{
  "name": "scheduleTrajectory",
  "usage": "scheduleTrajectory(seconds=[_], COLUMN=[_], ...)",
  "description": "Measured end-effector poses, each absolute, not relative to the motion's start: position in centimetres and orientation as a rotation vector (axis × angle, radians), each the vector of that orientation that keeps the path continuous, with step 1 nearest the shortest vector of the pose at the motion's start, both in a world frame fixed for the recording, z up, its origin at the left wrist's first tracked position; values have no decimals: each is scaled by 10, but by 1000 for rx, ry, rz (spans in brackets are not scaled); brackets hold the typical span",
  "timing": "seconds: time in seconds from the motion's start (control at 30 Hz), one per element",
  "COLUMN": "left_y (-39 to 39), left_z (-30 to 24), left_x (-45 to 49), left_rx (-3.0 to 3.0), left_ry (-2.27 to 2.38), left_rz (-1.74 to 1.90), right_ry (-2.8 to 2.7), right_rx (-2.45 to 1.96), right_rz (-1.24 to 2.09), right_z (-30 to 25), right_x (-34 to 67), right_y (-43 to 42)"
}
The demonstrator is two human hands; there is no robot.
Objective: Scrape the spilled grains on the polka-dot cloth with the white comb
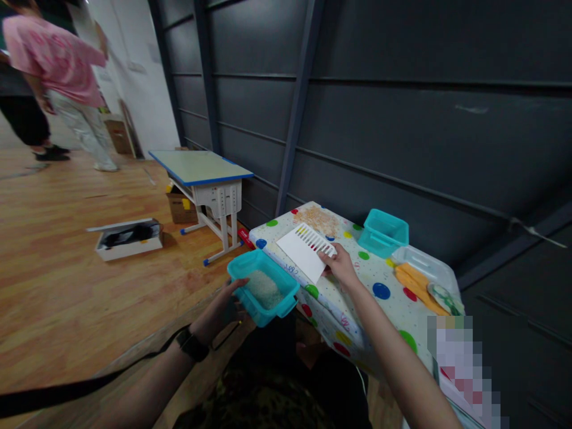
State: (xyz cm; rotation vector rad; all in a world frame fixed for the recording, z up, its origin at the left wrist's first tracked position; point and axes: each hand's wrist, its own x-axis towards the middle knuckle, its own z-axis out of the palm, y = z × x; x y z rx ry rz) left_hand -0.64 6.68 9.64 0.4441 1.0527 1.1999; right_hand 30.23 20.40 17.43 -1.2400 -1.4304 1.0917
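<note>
My left hand (229,307) grips the near left side of a teal plastic container (257,314), held beside the table's front edge. White, rice-like grains (264,287) cover its bottom. In my right hand (340,263) is a flat white scraper (297,257) with a row of slots along one side, pinched at its right end above the table. Beyond it, small tan bits (318,219) lie scattered on the dotted tablecloth (370,277). A second teal container (383,233) stands farther right, near the wall.
On the table's right lie an orange cloth (413,285), a clear plastic tray (440,267) and a green-and-white item (445,298). A desk (201,167) and an open white box (129,243) stand left. Dark panels line the back. A person in pink (58,59) is at far left.
</note>
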Motion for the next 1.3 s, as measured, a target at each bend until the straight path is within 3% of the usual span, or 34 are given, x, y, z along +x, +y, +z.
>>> scheduleTrajectory(seconds=[0.67, 1.3], left_y=[62, 67], left_z=[110, 96], left_x=[-7, -12], left_rx=[449, 490], left_ry=[1058, 1035], left_rz=[1209, 1223], right_ry=[-1533, -1607], right_rx=[-1200, -1220], right_rz=[1160, 1027], right_z=[176, 168], right_x=[294, 294], right_y=[210, 220])
